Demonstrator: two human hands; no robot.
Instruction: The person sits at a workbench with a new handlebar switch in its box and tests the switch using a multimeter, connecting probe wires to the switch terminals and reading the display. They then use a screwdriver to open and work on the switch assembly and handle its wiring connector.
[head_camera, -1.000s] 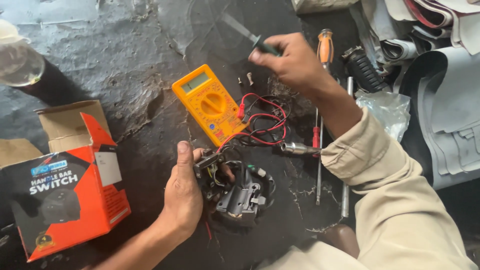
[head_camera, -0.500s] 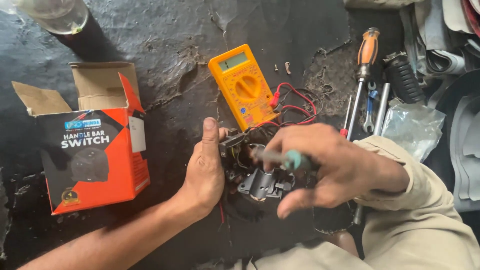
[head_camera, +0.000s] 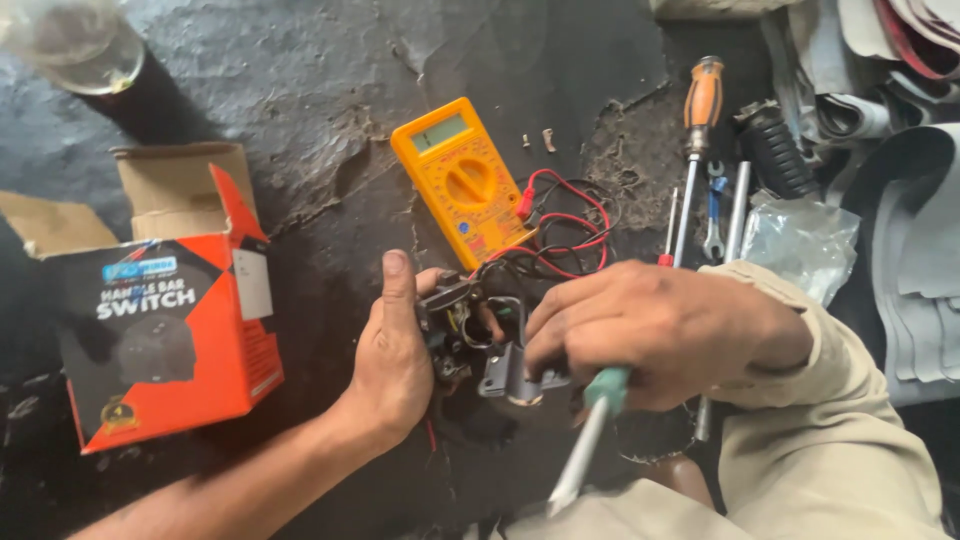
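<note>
My left hand (head_camera: 395, 350) grips the left side of a black switch assembly (head_camera: 485, 350) with wires, resting on the dark floor. My right hand (head_camera: 665, 330) covers the assembly's right side, its fingers on the part, and holds a green-handled tool (head_camera: 585, 440) whose pale shaft points down toward me. A yellow multimeter (head_camera: 462, 185) lies just beyond, its red and black leads (head_camera: 565, 225) curling down to the assembly.
An open orange and black cardboard box (head_camera: 165, 330) stands at the left. An orange-handled screwdriver (head_camera: 698, 130), a small spanner (head_camera: 713, 215), a black rubber grip (head_camera: 775, 150) and a clear plastic bag (head_camera: 800, 240) lie at the right. A clear bottle (head_camera: 75, 45) sits top left.
My right hand came down from above the multimeter with the green-handled tool and now rests on the switch assembly. My left hand stayed on the assembly.
</note>
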